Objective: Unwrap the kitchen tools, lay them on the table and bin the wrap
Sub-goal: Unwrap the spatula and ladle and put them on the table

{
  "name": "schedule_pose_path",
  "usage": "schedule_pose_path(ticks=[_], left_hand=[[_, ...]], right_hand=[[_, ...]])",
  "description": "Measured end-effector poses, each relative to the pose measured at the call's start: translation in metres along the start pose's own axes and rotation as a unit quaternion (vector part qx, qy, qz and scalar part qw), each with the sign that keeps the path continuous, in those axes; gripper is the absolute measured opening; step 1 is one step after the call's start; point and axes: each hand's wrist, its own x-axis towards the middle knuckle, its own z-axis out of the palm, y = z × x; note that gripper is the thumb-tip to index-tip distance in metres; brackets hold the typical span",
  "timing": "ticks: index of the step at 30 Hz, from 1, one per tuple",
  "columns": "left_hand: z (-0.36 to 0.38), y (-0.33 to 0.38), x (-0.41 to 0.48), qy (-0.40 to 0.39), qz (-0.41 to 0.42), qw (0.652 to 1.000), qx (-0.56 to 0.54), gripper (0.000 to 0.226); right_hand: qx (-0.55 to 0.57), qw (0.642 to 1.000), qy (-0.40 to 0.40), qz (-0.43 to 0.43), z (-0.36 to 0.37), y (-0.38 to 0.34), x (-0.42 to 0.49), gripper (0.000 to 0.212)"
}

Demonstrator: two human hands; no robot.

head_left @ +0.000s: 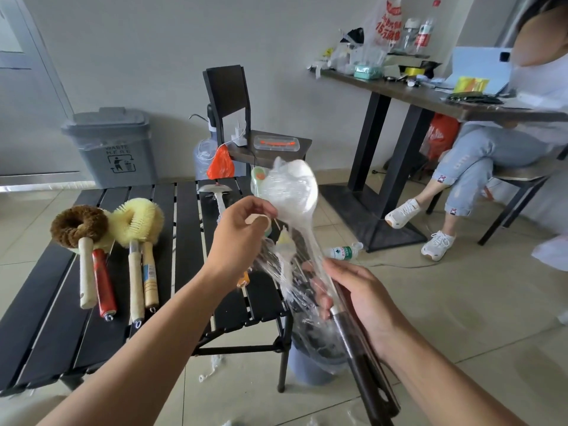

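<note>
Grey wall (153, 41), pale tiled floor (461, 302), dark chair (229, 93), cluttered desk (399, 90)

Bright, even daylight; wide-angle bending at edges.

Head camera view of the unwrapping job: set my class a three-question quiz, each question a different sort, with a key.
1. True or false: the clear plastic wrap is fully off the white-headed ladle.
2. Which hand grips the dark wooden handles? A left hand B right hand
3. Fill in: the brown round bristle brush lies on the black slatted ____.

Key: 1 false; 2 B; 3 table.
</note>
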Motion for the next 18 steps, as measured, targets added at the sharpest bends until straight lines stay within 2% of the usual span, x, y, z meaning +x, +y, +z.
schedule_pose_path(ticks=[2, 3, 5, 8, 9, 11, 15, 18], left_hand=[[-0.003, 0.0, 0.0, 0.016, 0.059, 0.993, 0.105, 0.028], [-0.004, 0.001, -0.001, -0.01, 0.072, 0.988, 0.135, 0.024], [0.0, 0.001, -0.004, -0.11, 0.051, 0.977, 0.175, 0.013], [0.01, -0.003, -0.012, -0.258, -0.004, 0.941, 0.217, 0.047], [0.013, -0.005, -0.014, -0.286, -0.018, 0.935, 0.207, 0.059], [0.014, -0.009, -0.016, -0.313, -0.03, 0.936, 0.158, 0.065], [0.013, -0.01, -0.018, -0.311, -0.036, 0.949, 0.036, 0.032], [0.023, -0.013, -0.023, -0.268, -0.076, 0.958, -0.064, 0.033]], right_hand=[[-0.014, 0.999, 0.033, -0.027, -0.008, -0.002, 0.003, 0.036], [-0.025, 0.998, 0.047, -0.043, -0.011, -0.003, 0.003, 0.032], [-0.05, 0.994, 0.062, -0.071, -0.015, -0.006, 0.004, 0.023], [-0.114, 0.985, 0.078, -0.1, -0.018, -0.006, 0.005, 0.026], [-0.145, 0.98, 0.086, -0.107, -0.018, -0.006, 0.004, 0.028], [-0.19, 0.97, 0.092, -0.118, -0.018, -0.004, 0.004, 0.025], [-0.179, 0.966, 0.141, -0.125, -0.02, -0.001, 0.008, 0.027], [-0.122, 0.967, 0.195, -0.108, -0.022, -0.002, 0.014, 0.032]])
